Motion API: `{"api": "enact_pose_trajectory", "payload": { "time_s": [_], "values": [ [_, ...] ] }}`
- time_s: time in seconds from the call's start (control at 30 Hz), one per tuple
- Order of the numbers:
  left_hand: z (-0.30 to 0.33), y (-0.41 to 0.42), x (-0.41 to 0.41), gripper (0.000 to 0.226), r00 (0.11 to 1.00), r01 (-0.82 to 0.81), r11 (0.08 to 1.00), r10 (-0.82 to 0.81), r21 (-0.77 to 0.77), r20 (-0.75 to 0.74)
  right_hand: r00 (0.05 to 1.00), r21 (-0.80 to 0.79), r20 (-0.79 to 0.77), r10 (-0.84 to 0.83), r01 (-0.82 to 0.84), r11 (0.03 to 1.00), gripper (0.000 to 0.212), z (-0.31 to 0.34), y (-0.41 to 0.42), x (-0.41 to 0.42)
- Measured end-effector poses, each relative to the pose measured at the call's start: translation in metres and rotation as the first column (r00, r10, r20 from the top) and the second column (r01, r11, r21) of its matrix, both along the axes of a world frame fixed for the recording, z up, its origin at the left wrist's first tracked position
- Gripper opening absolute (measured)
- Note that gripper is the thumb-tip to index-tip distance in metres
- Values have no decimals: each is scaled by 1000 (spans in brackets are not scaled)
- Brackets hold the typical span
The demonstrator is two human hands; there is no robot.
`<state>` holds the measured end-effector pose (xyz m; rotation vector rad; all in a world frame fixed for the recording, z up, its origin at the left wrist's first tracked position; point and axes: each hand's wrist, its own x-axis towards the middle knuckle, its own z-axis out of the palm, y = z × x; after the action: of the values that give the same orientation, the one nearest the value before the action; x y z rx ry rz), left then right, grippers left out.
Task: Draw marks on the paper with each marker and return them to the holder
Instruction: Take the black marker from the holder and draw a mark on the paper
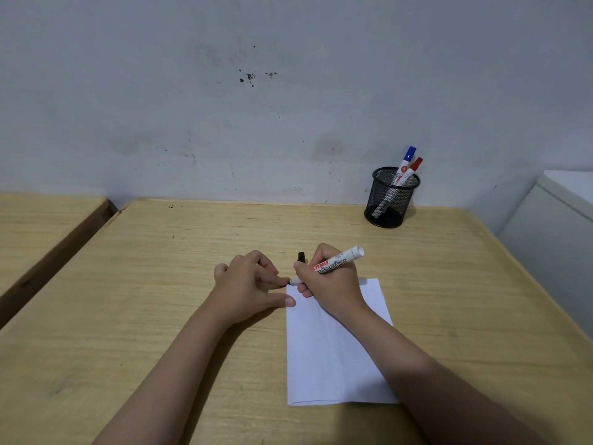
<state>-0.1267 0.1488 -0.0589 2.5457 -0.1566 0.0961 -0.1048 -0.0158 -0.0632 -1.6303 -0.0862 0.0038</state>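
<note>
White whiteboard marker [333,262] gripped in right hand [327,277], tip at paper [337,354] top-left corner; left hand [250,284] loosely open, pinning that corner.

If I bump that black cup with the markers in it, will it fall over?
Probably not from a gentle bump. The black mesh holder stands on a wide flat base on the table and looks squat. It seems light, though, so it would likely slide. The blue marker and red marker lean rightward, so a hard knock might tip it that way.

The paper [333,354] was white, the mesh holder [390,200] black, its two markers capped blue [409,153] and red [416,164], the tabletop [160,316] pale streaked wood.
</note>
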Motion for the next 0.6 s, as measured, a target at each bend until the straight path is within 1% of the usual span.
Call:
{"api": "enact_pose_trajectory", "payload": {
  "time_s": [0.17, 0.23, 0.33, 0.43, 0.53, 0.6],
  "values": [
    [-1, 0, 0, 45, 1000, 4, 1000, -5, 23, 10, 999, 5, -26, 37, -36, 999, 33, 0, -1, 2],
    [-2, 1, 0, 44, 1000, 2, 1000, -3, 20, 14, 1000, 31, -24, 15, -15, 999, 35, 0, -1, 1],
    [-3, 2, 0, 52, 1000, 15, 1000, -15, -2, 13, 996, 105, -5, -85, 85, 991, 31, 3, -4, 0],
    [0, 0, 0, 50, 1000, 25, 999, -25, -43, -15, 977, 215, -17, -210, 209, 954, 29, 8, -8, 0],
    [6, -5, 4, 66, 992, 83, 989, -93, -122, -79, 948, 287, -46, -315, 315, 905, 33, 12, -9, 2],
    [10, -10, 10, 69, 993, 103, 976, -113, -190, -45, 931, 328, -50, -362, 357, 874, 34, 14, -11, 3]
  ]
}}
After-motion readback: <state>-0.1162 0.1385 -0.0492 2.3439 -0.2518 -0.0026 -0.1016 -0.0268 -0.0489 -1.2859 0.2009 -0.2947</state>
